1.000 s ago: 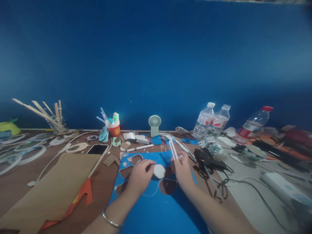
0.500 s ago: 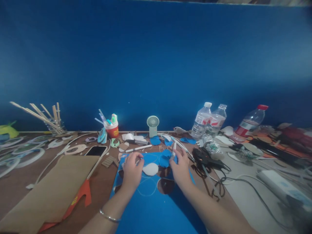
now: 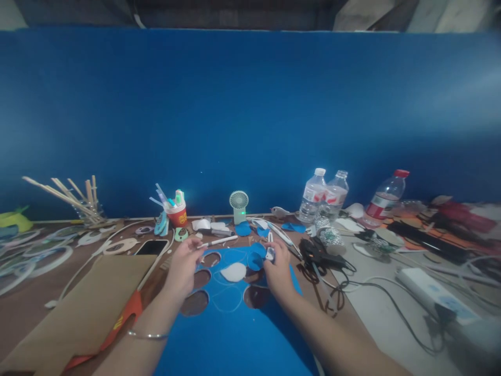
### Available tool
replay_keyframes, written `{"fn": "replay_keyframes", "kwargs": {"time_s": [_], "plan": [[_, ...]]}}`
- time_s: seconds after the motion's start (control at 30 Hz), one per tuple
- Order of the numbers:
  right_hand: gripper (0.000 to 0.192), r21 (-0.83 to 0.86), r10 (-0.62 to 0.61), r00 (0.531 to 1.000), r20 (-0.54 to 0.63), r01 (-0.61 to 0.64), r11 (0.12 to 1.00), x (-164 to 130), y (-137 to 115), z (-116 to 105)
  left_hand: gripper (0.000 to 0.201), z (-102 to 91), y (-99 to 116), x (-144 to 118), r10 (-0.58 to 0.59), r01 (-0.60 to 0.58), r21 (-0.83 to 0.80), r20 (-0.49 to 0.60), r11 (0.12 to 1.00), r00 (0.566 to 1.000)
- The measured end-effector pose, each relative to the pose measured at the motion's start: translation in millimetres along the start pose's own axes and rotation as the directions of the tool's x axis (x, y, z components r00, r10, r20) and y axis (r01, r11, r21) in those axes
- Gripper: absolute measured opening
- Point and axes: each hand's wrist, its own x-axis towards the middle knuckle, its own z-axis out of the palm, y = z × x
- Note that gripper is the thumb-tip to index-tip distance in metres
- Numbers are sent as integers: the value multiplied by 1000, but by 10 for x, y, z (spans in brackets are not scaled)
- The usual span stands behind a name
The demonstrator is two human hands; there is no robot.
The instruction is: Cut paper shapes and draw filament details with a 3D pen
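A blue sheet (image 3: 235,334) with several round holes cut out lies in front of me. On it rests a white oval piece (image 3: 234,271), touched by neither hand. My left hand (image 3: 183,265) hovers over the sheet's upper left corner, fingers loosely apart, with its fingertips close to the end of a white marker pen (image 3: 217,241). My right hand (image 3: 277,270) rests on the sheet's upper right part and grips a small white tool (image 3: 270,253) that looks like scissors. Small blue cut-outs (image 3: 256,259) lie just left of that hand.
Brown cardboard (image 3: 86,303) and a phone (image 3: 151,247) lie on the left. A red pen cup (image 3: 177,213), a small fan (image 3: 238,205) and water bottles (image 3: 313,196) stand at the back. A black glue gun (image 3: 319,251), cables and a power strip (image 3: 430,292) lie on the right.
My left hand let go of the white oval piece and moved up and left toward the marker pen. The piece now lies on the sheet. The view tilted up.
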Motion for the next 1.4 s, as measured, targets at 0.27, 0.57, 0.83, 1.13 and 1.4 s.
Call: {"fn": "replay_keyframes", "kwargs": {"time_s": [0.27,0.57,0.83,1.13,1.4], "plan": [[45,-4,-90,996,1,90,996,-22,-44,-19,8,-78,-71,503,130,-246,487,259,838,957],[49,47,-108,994,17,107,993,-42,-81,-39,18,-10,-123,600,60,-352,673,417,650,907],[30,276,-73,980,188,19,961,-59,-150,-61,14,-105,101,426,114,-338,602,378,723,919],[33,637,-44,905,422,-262,724,-110,-158,20,19,319,741,-217,287,-582,239,688,778,667],[38,594,-12,909,417,-263,760,-81,-18,92,28,486,601,-610,343,-641,216,697,737,630]]}}
